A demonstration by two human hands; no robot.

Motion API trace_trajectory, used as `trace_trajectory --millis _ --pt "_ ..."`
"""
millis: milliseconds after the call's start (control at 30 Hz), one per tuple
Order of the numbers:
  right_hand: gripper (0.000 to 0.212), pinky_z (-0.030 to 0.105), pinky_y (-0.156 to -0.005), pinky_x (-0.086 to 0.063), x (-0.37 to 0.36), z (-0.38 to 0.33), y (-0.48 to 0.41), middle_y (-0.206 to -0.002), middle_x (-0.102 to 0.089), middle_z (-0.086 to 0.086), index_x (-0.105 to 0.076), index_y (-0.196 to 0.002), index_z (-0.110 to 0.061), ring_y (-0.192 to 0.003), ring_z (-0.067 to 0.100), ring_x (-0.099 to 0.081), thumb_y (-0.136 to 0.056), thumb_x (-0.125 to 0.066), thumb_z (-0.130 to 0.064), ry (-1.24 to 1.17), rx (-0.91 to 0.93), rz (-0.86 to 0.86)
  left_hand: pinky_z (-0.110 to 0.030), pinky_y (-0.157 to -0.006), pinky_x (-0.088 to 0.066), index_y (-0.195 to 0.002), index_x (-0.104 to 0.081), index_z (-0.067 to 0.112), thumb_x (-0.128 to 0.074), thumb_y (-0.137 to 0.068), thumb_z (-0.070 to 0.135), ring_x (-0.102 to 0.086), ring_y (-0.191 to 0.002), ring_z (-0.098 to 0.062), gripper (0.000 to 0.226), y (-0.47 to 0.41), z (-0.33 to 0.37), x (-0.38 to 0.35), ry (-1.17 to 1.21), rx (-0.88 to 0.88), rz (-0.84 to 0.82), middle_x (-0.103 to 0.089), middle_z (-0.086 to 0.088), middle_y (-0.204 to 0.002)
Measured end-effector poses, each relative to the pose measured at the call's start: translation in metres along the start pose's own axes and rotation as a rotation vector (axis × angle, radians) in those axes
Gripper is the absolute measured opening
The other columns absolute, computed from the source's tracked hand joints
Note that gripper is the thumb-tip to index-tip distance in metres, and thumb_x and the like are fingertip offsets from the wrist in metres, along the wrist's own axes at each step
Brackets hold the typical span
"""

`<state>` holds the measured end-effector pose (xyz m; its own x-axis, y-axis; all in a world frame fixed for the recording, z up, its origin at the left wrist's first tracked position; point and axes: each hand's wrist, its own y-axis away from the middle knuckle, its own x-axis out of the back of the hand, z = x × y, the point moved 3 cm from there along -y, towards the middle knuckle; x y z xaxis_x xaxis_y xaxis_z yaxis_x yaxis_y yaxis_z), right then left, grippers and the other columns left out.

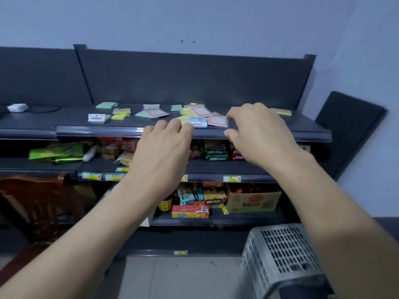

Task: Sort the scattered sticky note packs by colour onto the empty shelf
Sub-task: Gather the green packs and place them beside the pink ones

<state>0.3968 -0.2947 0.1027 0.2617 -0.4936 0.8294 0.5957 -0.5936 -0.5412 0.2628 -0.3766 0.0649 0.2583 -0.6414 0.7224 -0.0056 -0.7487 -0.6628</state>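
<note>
Several sticky note packs lie scattered on the dark top shelf [129, 131]: green packs [106, 105], yellow packs [121, 114], red-bordered white packs [199, 110] and a blue-white pack [197, 121]. My left hand [166, 145] hovers at the shelf's front edge, fingers loosely curled, its fingertips close to the blue-white pack and holding nothing. My right hand [257, 130] reaches over the shelf with fingers spread and curved, beside a red-bordered pack [217, 121]. A yellow pack [282, 112] lies to the right, beyond that hand.
A white packet [96, 118] and a white object [17, 107] lie on the shelf's left part. Lower shelves hold snack packs [57, 153] and a cardboard box [253, 199]. A grey perforated crate [282, 255] stands on the floor at right, a wooden chair [32, 201] at left.
</note>
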Motion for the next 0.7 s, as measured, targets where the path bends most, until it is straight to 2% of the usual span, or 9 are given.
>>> trace_trajectory --millis 100,333,533,700 --pt "0.024 0.033 -0.073 -0.030 -0.034 -0.008 -0.037 -0.109 -0.061 0.007 -0.058 -0.115 -0.015 -0.105 0.028 -0.052 -0.096 -0.049 -0.027 -0.054 0.047 -0.007 -0.030 -0.055 -0.035 -0.082 -0.060 0.005 -0.082 -0.056 0.002 -0.055 -0.060 -0.033 0.033 -0.010 -0.026 -0.024 -0.053 0.059 -0.032 -0.057 -0.011 -0.069" --pt "0.026 0.035 -0.076 -0.034 -0.105 0.009 -0.128 -0.112 -0.061 0.009 -0.058 -0.116 -0.013 -0.108 0.031 -0.051 -0.095 -0.051 -0.025 -0.149 0.084 -0.043 -0.033 -0.056 -0.040 -0.084 -0.061 0.006 -0.075 -0.062 0.002 -0.056 -0.065 -0.033 0.026 -0.062 -0.062 -0.089 -0.124 0.151 -0.079 -0.059 -0.010 -0.072" --pt "0.019 0.031 -0.070 -0.031 -0.151 0.038 -0.204 -0.103 -0.064 0.008 -0.061 -0.107 -0.012 -0.100 0.031 -0.053 -0.093 -0.051 -0.021 -0.170 0.105 -0.023 -0.035 -0.058 -0.041 -0.086 -0.061 0.006 -0.073 -0.064 0.000 -0.055 -0.066 -0.034 0.026 -0.127 -0.077 -0.146 -0.112 0.184 -0.111 -0.057 -0.009 -0.072" --pt "0.022 0.032 -0.071 -0.032 -0.188 0.036 -0.246 -0.108 -0.063 0.009 -0.060 -0.111 -0.011 -0.103 0.031 -0.053 -0.094 -0.049 -0.018 -0.196 0.112 -0.075 -0.038 -0.075 -0.036 -0.112 -0.055 0.010 -0.056 -0.088 0.013 -0.053 -0.095 -0.034 0.024 -0.148 -0.106 -0.181 -0.097 0.263 -0.170 -0.057 -0.009 -0.101"
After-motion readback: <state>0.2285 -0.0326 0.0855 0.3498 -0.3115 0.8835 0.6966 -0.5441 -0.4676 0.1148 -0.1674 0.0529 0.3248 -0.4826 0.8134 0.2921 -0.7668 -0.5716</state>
